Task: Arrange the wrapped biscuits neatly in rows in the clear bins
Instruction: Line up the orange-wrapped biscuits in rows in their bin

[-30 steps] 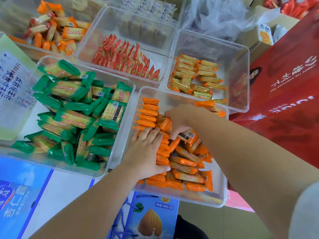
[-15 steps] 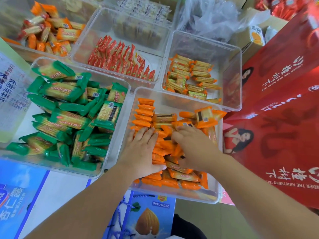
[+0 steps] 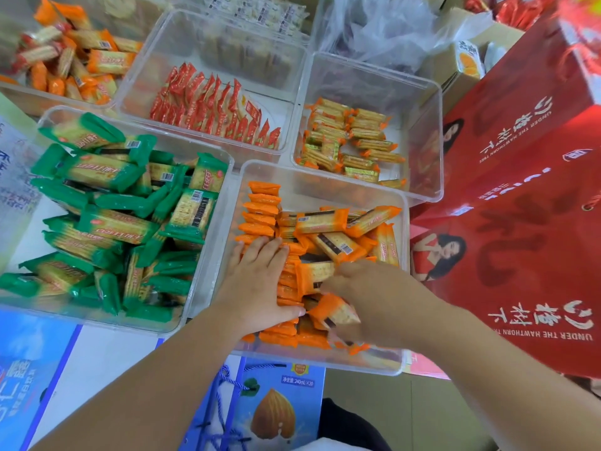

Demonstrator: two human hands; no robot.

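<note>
"UNDER THE HAWTHORN TREE" printed upside down on red carton (image 3: 520, 255), right of frame. "240mL×20" printed on blue almond-drink carton (image 3: 276, 418), bottom centre.

The right hand (image 3: 367, 297) has drawn back from the far middle of the clear bin (image 3: 325, 177) to its near right part, and now sits close to the thumb of the left hand (image 3: 260, 281). A second ago it was digging among the loose packets (image 3: 322, 221) at the back. Now its fingers curl round one orange packet (image 3: 336, 312), tipped up near the front. With the arm out of the way, those back packets lie uncovered, crosswise against the standing row (image 3: 263, 203).
</note>
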